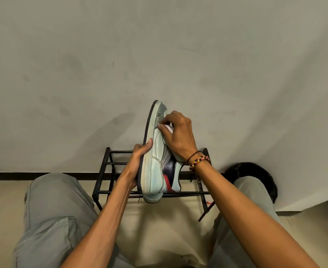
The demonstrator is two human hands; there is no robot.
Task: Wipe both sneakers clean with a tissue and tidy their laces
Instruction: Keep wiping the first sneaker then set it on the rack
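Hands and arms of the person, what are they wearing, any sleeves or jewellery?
Both forearms are bare, with no sleeves in view. The right hand has a thin dark cord and a braided bracelet in red, yellow and dark strands at the wrist. The left hand shows no rings, watch or bands.

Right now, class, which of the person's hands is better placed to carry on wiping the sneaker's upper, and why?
The right hand: it already presses the white tissue against the upper near the toe. The left hand grips the sole of the sneaker, steadying it above the black rack.

Black metal rack [109,172] against grey wall [82,64]
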